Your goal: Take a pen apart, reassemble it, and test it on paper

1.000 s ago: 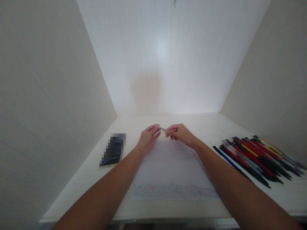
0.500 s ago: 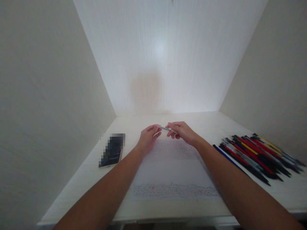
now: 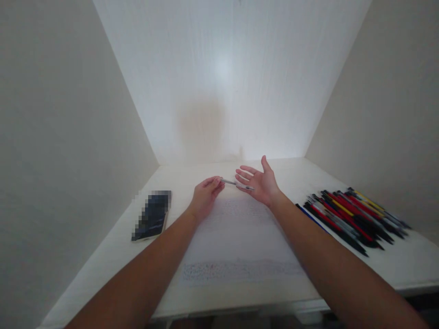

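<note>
My left hand (image 3: pixel 204 196) pinches one end of a thin silver pen (image 3: pixel 236 184) above a sheet of paper (image 3: pixel 236 237) with faint writing. The pen reaches rightward across the palm of my right hand (image 3: pixel 259 182), which is turned up with its fingers spread and thumb raised. The right hand grips nothing; the pen only rests against or passes over its fingers. Both forearms stretch in from the bottom edge over the white desk (image 3: pixel 192 171).
A pile of several black, red, yellow and blue pens (image 3: pixel 346 214) lies at the right of the desk. A dark phone (image 3: pixel 151 215) lies at the left. Pale walls close in the desk at the left, back and right.
My right hand has let go of the pen and opened, palm up with fingers spread. My left hand still holds the pen's end. The view has shifted slightly rightward.
</note>
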{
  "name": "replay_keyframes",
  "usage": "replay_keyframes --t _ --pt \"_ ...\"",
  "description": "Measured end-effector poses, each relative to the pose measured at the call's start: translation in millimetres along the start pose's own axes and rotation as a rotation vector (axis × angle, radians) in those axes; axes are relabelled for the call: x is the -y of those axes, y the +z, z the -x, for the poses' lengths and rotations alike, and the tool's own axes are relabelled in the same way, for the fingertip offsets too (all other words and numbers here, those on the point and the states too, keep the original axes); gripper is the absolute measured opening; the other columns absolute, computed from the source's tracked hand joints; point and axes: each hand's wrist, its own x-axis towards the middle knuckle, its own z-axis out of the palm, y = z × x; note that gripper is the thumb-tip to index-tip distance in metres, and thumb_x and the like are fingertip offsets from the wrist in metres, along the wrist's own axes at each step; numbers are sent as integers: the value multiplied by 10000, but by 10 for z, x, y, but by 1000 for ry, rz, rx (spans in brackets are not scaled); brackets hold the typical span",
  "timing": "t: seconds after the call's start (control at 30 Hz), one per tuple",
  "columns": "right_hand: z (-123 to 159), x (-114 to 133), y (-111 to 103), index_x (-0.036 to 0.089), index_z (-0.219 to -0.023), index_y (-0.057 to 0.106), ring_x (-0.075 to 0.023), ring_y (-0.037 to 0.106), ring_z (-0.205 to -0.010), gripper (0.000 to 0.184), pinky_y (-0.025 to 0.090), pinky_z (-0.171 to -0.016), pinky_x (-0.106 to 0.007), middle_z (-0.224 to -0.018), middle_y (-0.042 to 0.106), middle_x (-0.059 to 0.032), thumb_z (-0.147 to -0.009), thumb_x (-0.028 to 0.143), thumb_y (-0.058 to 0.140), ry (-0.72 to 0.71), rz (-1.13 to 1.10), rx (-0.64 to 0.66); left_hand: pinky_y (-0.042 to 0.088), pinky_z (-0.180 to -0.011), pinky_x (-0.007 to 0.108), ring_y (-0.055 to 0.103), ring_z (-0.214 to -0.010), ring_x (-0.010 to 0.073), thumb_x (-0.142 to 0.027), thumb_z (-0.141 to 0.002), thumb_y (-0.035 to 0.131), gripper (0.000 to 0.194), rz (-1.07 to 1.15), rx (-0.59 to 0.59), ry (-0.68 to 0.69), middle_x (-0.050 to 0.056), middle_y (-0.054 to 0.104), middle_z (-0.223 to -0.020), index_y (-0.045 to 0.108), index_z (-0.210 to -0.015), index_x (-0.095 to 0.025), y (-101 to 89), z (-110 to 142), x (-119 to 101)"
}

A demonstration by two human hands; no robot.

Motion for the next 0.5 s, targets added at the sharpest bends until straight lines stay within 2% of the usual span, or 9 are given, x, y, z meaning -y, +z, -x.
replay_keyframes --t 0.07,0.13,0.2,0.27,0.37,0.5 --pt "38 86 -26 222 -1149 604 -311 612 -1128 855 546 -857 -444 -1248 630 -176 -770 911 268 -9 33 52 531 -941 380 663 -961 228 -113 -762 776 122 31 -40 1 71 705 -885 688 -809 -184 -16 -1 -11" --pt "75 141 -48 220 -1230 581 -304 607 -1139 860 538 -879 -443 -1269 618 -174 -790 896 282 41 39 107 522 -970 352 656 -1020 219 -95 -793 745 110 61 -78 11 71 703 -906 682 -817 -183 -28 -2 -13" --pt "107 153 -59 241 -1306 550 -287 602 -1144 819 531 -897 -439 -1296 606 -154 -822 860 323 94 47 171 512 -987 320 648 -1055 208 -78 -813 721 106 77 -81 8 73 702 -912 680 -816 -176 -23 1 -13" --pt "131 135 -44 279 -1347 533 -267 600 -1134 724 526 -910 -426 -1324 598 -123 -843 791 446 98 88 222 514 -986 314 647 -1058 212 -75 -823 709 102 75 -55 -24 77 700 -901 678 -811 -172 2 14 -15" --pt "146 105 52 292 -1308 570 -242 592 -1132 632 512 -951 -394 -1325 599 -98 -823 696 605 -31 137 219 528 -965 331 655 -1028 224 -97 -822 717 87 54 -14 -72 79 696 -875 676 -812 -174 47 50 -41" --pt "130 62 258 255 -1260 616 -243 594 -1125 629 513 -954 -393 -1198 653 -102 -825 708 589 -198 141 114 532 -927 316 657 -957 207 -138 -798 754 79 -9 11 -52 77 696 -882 691 -834 -170 69 93 -96"
